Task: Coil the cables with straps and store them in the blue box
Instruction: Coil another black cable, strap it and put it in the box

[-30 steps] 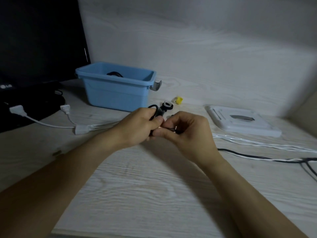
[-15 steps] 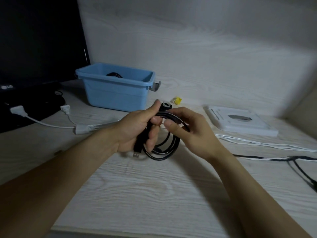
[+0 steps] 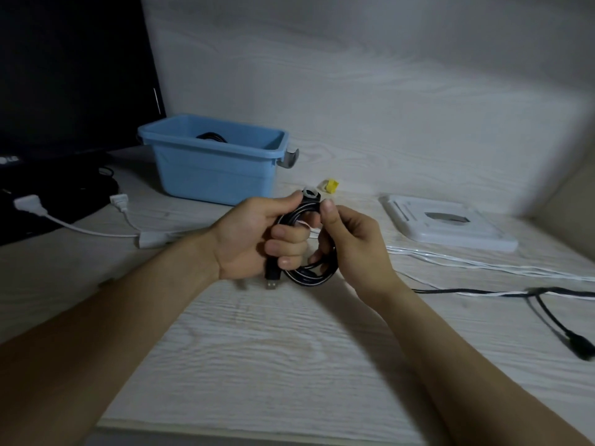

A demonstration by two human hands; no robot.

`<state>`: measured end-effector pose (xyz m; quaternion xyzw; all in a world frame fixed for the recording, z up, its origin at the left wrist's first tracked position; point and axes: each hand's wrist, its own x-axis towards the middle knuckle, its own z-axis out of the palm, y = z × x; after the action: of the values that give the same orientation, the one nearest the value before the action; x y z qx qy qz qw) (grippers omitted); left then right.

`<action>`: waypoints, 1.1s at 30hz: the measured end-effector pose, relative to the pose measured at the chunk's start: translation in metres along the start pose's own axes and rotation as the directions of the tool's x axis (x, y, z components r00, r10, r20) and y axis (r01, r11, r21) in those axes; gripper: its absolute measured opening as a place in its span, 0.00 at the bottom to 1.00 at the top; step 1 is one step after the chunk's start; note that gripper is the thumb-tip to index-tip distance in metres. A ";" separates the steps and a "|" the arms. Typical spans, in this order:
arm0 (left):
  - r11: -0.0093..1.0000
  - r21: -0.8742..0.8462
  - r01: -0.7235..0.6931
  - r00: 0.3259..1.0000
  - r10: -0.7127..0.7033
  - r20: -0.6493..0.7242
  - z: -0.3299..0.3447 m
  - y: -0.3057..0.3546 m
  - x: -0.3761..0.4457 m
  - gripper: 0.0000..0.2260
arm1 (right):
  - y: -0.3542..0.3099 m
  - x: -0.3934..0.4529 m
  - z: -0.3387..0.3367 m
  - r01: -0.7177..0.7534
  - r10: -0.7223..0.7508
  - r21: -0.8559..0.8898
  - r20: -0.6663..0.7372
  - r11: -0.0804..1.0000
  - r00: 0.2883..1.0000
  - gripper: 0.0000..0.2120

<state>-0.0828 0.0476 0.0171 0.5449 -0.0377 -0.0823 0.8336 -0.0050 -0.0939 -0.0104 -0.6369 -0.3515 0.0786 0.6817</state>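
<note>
Now your left hand [image 3: 254,233] grips the black coil [image 3: 309,275], raised off the desk since a second ago; your right hand [image 3: 351,246] pinches its top loop, strapping pending

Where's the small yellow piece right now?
In the head view, the yellow piece lies on the table by the back wall, right of the blue box and left of the white lid.

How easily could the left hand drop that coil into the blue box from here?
Probably easily: the left hand grips the black coil, and the blue box sits open-topped just beyond it, nothing between.
</note>
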 end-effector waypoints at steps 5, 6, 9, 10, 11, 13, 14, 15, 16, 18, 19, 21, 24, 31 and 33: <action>0.999 0.025 -0.030 0.982 0.034 -0.183 -0.005 -0.001 0.001 0.17 | 0.000 0.003 -0.006 -0.064 0.066 -0.124 0.014 0.990 0.998 0.23; 0.998 -0.002 -0.056 0.971 0.054 -0.232 -0.007 0.000 0.001 0.17 | -0.001 0.004 -0.009 -0.060 0.062 -0.177 0.005 0.982 0.998 0.20; 0.978 -0.086 -0.188 0.920 0.145 -0.365 -0.014 0.006 0.001 0.17 | -0.001 0.008 -0.023 -0.024 0.002 -0.370 -0.060 0.929 0.998 0.09; 0.965 -0.118 -0.236 0.899 0.171 -0.404 -0.016 0.008 0.001 0.18 | 0.000 0.009 -0.028 -0.015 -0.019 -0.442 -0.073 0.897 0.997 0.08; 0.948 -0.150 -0.282 0.877 0.191 -0.442 -0.017 0.010 0.001 0.18 | 0.001 0.010 -0.031 -0.006 -0.038 -0.498 -0.079 0.867 0.996 0.08; 0.906 -0.206 -0.369 0.824 0.217 -0.523 -0.019 0.011 0.002 0.18 | 0.002 0.011 -0.036 -0.006 -0.055 -0.540 -0.097 0.842 0.994 0.05; 0.884 -0.224 -0.411 0.791 0.224 -0.569 -0.020 0.011 0.003 0.19 | 0.003 0.012 -0.037 -0.015 -0.060 -0.557 -0.115 0.830 0.992 0.03; 0.862 -0.231 -0.451 0.751 0.227 -0.620 -0.022 0.011 0.004 0.19 | 0.005 0.013 -0.037 -0.020 -0.072 -0.585 -0.134 0.811 0.988 0.03; 0.844 -0.226 -0.486 0.707 0.227 -0.670 -0.024 0.011 0.004 0.19 | 0.006 0.014 -0.038 -0.023 -0.088 -0.618 -0.148 0.786 0.985 0.03; 0.827 -0.199 -0.526 0.636 0.227 -0.737 -0.029 0.013 0.004 0.19 | 0.008 0.015 -0.040 -0.014 -0.122 -0.662 -0.159 0.749 0.980 0.06; 0.824 -0.191 -0.533 0.620 0.227 -0.751 -0.030 0.014 0.003 0.19 | 0.008 0.016 -0.040 -0.009 -0.133 -0.673 -0.159 0.739 0.978 0.07; 0.823 -0.190 -0.536 0.620 0.231 -0.750 -0.030 0.015 0.002 0.20 | 0.007 0.015 -0.039 0.010 -0.150 -0.689 -0.144 0.725 0.978 0.08; 0.848 -0.176 -0.501 0.673 0.254 -0.695 -0.030 0.017 0.001 0.21 | 0.007 0.014 -0.039 0.035 -0.133 -0.711 -0.083 0.702 0.988 0.10; 0.781 -0.313 -0.541 0.762 0.298 -0.575 -0.026 0.020 -0.004 0.19 | 0.009 0.009 -0.026 0.083 -0.013 -0.757 0.098 0.648 0.995 0.22; 0.755 -0.314 -0.575 0.746 0.328 -0.580 -0.024 0.022 -0.003 0.15 | 0.011 0.007 -0.022 0.099 0.006 -0.743 0.137 0.663 0.991 0.21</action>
<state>-0.0796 0.0785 0.0271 0.2992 0.0611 0.2635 0.9151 0.0173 -0.1061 -0.0166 -0.8448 -0.4116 -0.0493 0.3384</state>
